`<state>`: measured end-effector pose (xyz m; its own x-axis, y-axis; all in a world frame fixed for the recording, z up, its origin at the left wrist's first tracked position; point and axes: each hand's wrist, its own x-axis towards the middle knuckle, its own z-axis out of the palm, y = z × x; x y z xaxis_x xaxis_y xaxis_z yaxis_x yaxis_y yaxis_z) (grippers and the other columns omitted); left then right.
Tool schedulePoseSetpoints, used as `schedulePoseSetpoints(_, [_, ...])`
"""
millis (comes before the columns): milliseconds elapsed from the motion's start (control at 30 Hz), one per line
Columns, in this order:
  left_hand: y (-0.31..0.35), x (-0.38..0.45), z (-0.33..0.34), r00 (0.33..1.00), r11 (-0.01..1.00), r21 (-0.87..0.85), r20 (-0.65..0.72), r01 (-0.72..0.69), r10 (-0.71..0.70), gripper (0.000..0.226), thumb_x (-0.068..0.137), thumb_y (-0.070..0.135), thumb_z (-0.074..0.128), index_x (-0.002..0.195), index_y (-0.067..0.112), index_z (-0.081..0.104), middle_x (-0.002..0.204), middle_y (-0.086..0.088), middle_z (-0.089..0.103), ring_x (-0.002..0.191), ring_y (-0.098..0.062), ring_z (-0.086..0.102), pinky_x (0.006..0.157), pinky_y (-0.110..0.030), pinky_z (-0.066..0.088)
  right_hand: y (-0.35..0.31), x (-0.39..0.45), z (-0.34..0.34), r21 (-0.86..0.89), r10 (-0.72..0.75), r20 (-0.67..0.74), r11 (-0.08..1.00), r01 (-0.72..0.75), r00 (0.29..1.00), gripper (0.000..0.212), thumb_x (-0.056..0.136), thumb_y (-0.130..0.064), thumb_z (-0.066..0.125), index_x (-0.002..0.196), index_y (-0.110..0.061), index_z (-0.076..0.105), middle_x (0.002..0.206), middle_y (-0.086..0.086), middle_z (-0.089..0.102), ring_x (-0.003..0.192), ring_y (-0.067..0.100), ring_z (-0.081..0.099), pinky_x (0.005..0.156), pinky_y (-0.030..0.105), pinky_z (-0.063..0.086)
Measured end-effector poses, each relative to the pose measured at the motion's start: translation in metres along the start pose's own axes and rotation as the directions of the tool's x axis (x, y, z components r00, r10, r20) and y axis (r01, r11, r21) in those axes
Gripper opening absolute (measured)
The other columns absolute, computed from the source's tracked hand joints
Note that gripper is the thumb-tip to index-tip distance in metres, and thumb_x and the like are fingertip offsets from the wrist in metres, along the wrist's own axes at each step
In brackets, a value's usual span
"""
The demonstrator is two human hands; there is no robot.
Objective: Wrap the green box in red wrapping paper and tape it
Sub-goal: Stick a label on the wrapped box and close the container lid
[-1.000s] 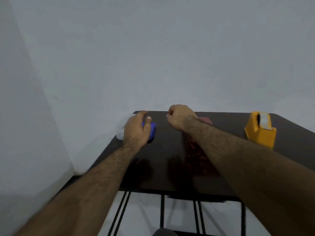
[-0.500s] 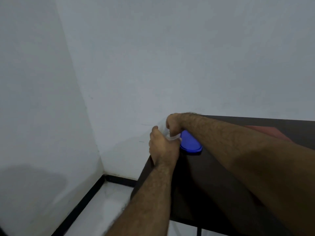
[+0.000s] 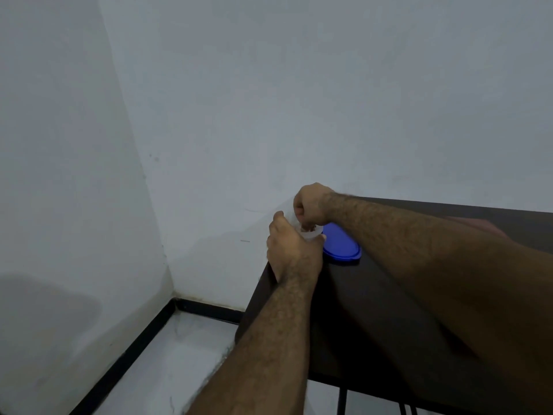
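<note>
Left hand (image 3: 291, 250) is gripping a clear tub (image 3: 309, 233) at the table's (image 3: 374, 310) left corner. Right hand (image 3: 311, 205), fingers curled, is dipping into it; whether it's pinching anything, can't tell. Blue lid (image 3: 344, 248) is lying beside. Red paper (image 3: 478, 224) is lying far right.

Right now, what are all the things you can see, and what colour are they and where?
container: one, see-through whitish plastic, at the table's far left corner, held between the two hands
lid: one, blue, lying flat on the table just right of the container
wrapping paper: one piece, reddish, only an edge shows past the right forearm, far side of the table
table: one, dark brown, lower right, against the wall
walls: two, pale grey-white, meeting in a corner on the left
skirting: black strip along the foot of the walls
floor: whitish, lower left
left hand: one, gripping the container's near side
right hand: one, fingers curled at the container's top; whatever they pinch is too small to tell
</note>
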<state>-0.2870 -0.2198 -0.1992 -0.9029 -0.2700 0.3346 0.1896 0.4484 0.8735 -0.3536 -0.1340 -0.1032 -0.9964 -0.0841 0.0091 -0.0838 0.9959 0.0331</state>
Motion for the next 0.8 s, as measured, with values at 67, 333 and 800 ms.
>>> schedulePoseSetpoints(67, [0.001, -0.001, -0.002, 1.000, 1.000, -0.002, 0.011, 0.010, -0.009, 0.098, 0.070, 0.048, 0.093, 0.148, 0.024, 0.040, 0.134, 0.003, 0.059, 0.116, -0.024, 0.063, 0.094, -0.050, 0.061, 0.004, -0.005, -0.002, 0.048, -0.011, -0.053, 0.999, 0.013, 0.999, 0.014, 0.086, -0.016, 0.083, 0.097, -0.017, 0.076, 0.086, -0.006, 0.068, 0.074, 0.010, 0.061, 0.061, 0.022, 0.048])
schedulePoseSetpoints(333, [0.007, -0.004, -0.004, 1.000, 1.000, 0.001, 0.013, 0.016, -0.016, 0.097, 0.072, 0.044, 0.093, 0.150, 0.021, 0.041, 0.136, -0.001, 0.060, 0.119, -0.027, 0.063, 0.094, -0.050, 0.061, 0.020, -0.025, 0.003, 0.218, -0.022, -0.229, 0.973, 0.073, 0.973, 0.048, 0.088, 0.003, 0.073, 0.129, -0.020, 0.072, 0.121, 0.001, 0.075, 0.109, 0.017, 0.069, 0.095, 0.029, 0.057])
schedulePoseSetpoints(800, [0.009, -0.004, -0.007, 1.000, 1.000, 0.015, 0.016, 0.014, -0.014, 0.091, 0.072, 0.045, 0.093, 0.146, 0.022, 0.045, 0.133, 0.000, 0.060, 0.119, -0.026, 0.063, 0.092, -0.047, 0.061, 0.019, -0.027, 0.015, 0.381, 0.017, -0.354, 0.916, 0.128, 0.935, 0.052, 0.091, 0.010, 0.056, 0.134, -0.019, 0.065, 0.111, 0.002, 0.074, 0.103, 0.020, 0.070, 0.093, 0.037, 0.061])
